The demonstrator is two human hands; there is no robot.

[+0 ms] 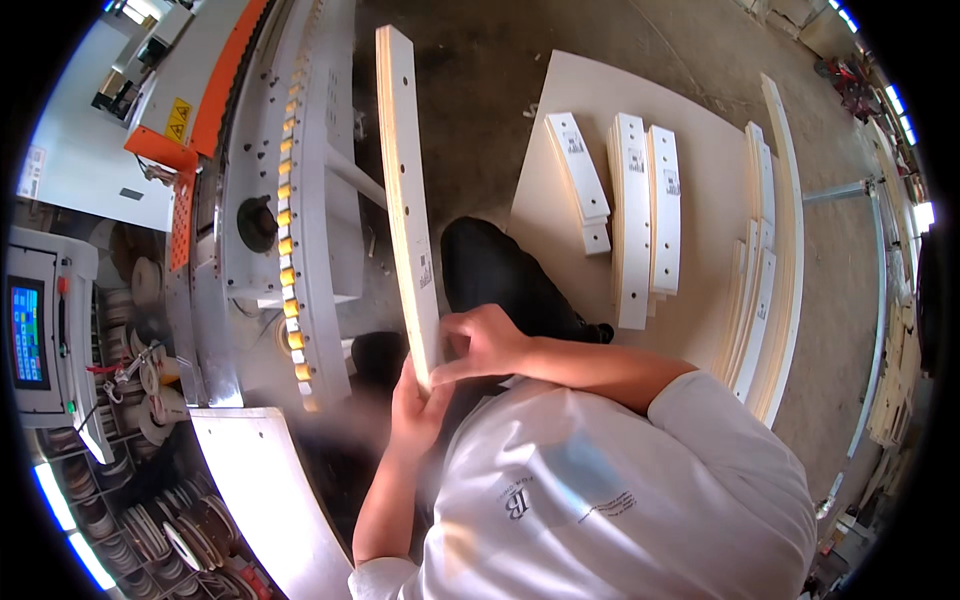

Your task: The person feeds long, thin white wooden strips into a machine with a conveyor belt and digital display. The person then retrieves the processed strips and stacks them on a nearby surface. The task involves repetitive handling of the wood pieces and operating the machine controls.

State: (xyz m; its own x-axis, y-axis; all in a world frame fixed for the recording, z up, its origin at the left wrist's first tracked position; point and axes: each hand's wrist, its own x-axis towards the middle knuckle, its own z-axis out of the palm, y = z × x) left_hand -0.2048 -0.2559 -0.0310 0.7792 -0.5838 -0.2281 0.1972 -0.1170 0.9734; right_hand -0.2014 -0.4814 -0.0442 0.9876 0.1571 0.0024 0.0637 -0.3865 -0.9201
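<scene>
A long, narrow white board [412,200] with drilled holes, a small printed label and a raw plywood edge stands out ahead of me, its far end raised and tipped slightly left. My left hand [412,405] is closed around its near end from below. At the same end my right hand [488,342] has bent fingers against the board's right side, with the thumb close to the lower corner. Part of the right fingers is hidden behind the hand itself.
To the left runs a grey machine with yellow rollers [286,220] and an orange guard; a control screen [28,335] is beside it. Stacked white strips [630,220] lie on a large pale panel [550,90] at right. A white board [255,480] sits lower left, near edging rolls [180,525].
</scene>
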